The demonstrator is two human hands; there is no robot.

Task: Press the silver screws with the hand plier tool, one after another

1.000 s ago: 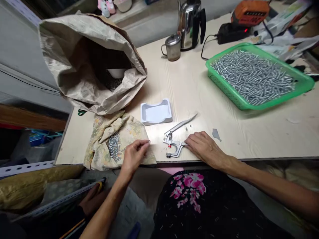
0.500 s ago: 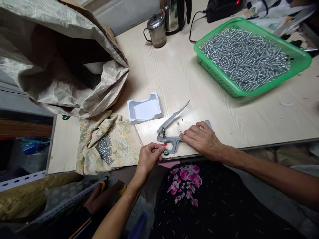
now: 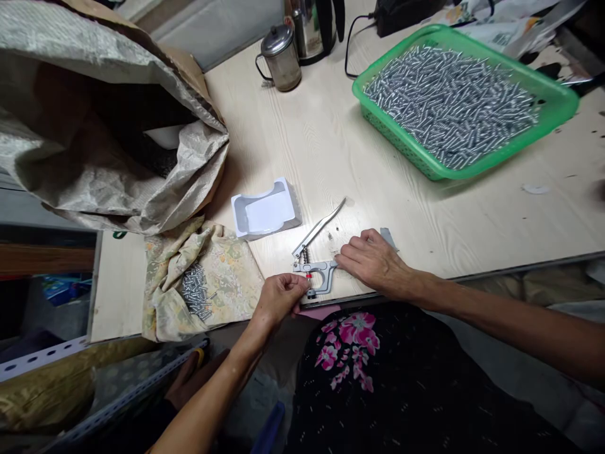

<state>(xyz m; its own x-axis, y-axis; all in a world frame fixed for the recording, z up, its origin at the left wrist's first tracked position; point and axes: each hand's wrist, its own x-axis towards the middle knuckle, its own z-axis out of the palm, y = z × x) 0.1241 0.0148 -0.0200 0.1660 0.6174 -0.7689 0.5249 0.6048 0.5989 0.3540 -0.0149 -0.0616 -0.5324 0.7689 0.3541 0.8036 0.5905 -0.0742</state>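
Observation:
A pair of grey snap pliers point(image 3: 326, 277) lies on its side at the table's front edge, with a spring, a red part at its jaw and its lever point(image 3: 321, 230) raised. My right hand point(image 3: 371, 261) is curled over the frame's handle end, pressing it to the table. At the jaw, the thumb and fingers of my left hand point(image 3: 281, 296) are pinched together beside the red part; whatever they hold is too small to make out. Left of that hand, small silver metal pins point(image 3: 196, 290) lie heaped on a patterned cloth point(image 3: 236, 265).
Behind the pliers stands a white open tray point(image 3: 265, 214). A green basket point(image 3: 401, 142) full of metal pins occupies the right rear. At left sits a large open sack point(image 3: 189, 183). A lidded metal cup point(image 3: 286, 66) and a kettle point(image 3: 309, 31) are at the back.
The view has shifted, so the table's things appear slightly farther left. Both hands keep their places at the pliers, and the lever stays raised.

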